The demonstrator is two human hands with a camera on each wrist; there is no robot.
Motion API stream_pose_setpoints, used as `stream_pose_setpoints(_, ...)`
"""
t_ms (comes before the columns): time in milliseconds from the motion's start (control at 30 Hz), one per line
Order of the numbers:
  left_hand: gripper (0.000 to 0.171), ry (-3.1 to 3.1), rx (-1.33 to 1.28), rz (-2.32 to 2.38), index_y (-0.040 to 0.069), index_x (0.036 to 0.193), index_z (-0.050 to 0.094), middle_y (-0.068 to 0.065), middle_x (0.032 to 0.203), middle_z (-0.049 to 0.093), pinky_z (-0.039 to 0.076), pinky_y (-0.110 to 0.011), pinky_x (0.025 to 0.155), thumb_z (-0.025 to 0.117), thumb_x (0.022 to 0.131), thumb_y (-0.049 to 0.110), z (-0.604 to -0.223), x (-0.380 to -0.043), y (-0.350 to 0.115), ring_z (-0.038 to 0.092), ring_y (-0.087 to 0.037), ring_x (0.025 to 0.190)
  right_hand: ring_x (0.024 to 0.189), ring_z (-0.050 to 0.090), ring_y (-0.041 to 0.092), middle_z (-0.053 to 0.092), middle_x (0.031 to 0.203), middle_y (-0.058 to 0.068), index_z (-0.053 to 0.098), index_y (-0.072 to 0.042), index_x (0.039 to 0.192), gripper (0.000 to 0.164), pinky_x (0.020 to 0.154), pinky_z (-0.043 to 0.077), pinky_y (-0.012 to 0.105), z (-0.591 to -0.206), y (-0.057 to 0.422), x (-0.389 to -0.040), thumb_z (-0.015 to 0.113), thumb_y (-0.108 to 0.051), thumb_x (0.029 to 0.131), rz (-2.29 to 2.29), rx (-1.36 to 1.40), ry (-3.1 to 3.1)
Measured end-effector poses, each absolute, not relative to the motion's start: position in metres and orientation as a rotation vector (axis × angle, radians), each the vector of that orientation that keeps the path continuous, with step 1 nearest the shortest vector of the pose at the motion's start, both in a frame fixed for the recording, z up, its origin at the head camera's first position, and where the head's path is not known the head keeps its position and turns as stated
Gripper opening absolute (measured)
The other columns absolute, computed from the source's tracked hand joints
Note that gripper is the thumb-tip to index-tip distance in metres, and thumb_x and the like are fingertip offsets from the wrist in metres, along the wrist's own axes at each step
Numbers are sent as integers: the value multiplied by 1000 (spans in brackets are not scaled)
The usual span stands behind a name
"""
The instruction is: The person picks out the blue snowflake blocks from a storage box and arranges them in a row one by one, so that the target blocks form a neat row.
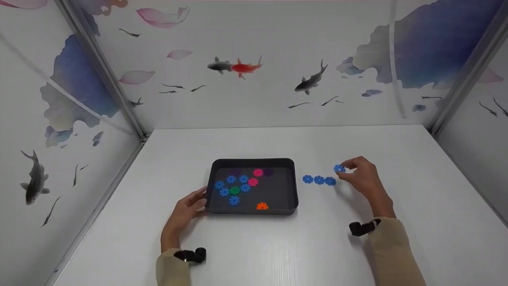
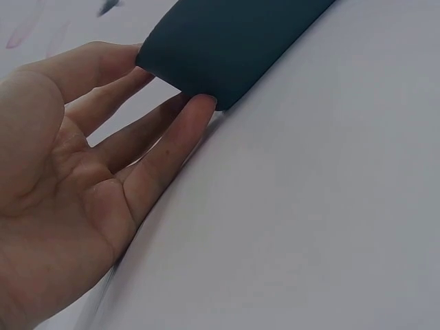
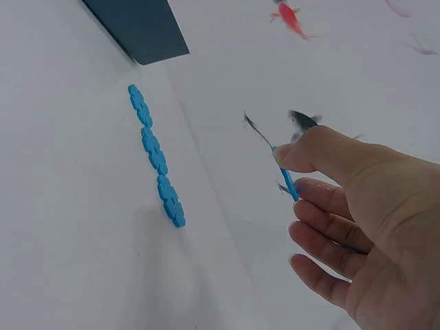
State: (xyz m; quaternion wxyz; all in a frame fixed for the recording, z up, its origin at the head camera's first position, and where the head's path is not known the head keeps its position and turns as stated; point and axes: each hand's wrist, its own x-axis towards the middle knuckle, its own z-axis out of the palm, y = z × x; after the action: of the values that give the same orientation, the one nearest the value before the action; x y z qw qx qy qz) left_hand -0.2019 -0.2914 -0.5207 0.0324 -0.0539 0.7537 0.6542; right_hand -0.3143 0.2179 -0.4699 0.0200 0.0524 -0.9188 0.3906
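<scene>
While thumb and finger of the right hand pinch a blue flower disc farther right of the black tray than the three-disc row, and the left hand touches the tray's left wall with extended fingers, I'd keep that pinch light, notches uncovered.

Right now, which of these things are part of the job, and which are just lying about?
Likely job things:
Left hand, touching the black tray
Right hand, pinching a blue piece
Row of three blue pieces on the table
Blue pieces in the tray

Seemingly idle:
Pink pieces, green piece, orange piece, purple pieces in the tray
Wrist cameras
</scene>
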Motion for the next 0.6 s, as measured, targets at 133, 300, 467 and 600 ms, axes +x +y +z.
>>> stream_pose_setpoints(133, 48, 2341, -162, 2003, 18, 147, 51, -16, 151, 50, 57, -41, 99, 61, 100, 18, -521, -201, -292, 55, -30, 131, 121, 52, 40, 56, 130, 25, 58, 3, 129, 50, 103, 51, 53, -478, 224, -317, 72, -28, 92, 1229, 117, -2903)
stream_pose_setpoints(300, 48, 2353, -158, 1993, 18, 148, 51, -16, 151, 50, 57, -42, 100, 61, 100, 18, -520, -200, -292, 54, -32, 132, 120, 53, 39, 55, 132, 26, 57, 2, 130, 52, 101, 52, 51, -487, 228, -319, 71, -31, 92, 1252, 77, -2957)
stream_pose_setpoints(467, 49, 2373, -179, 1980, 16, 148, 51, -17, 150, 51, 57, -41, 100, 60, 100, 16, -520, -201, -291, 55, -33, 133, 114, 55, 35, 58, 126, 24, 60, 2, 127, 50, 99, 51, 48, -496, 232, -320, 72, -31, 91, 1294, 55, -2965)
stream_pose_setpoints(600, 49, 2377, -181, 1976, 17, 148, 51, -15, 150, 52, 56, -41, 101, 61, 100, 17, -520, -202, -291, 54, -32, 133, 111, 56, 32, 61, 123, 22, 62, 2, 125, 48, 100, 50, 47, -501, 233, -320, 72, -30, 91, 1313, 24, -2973)
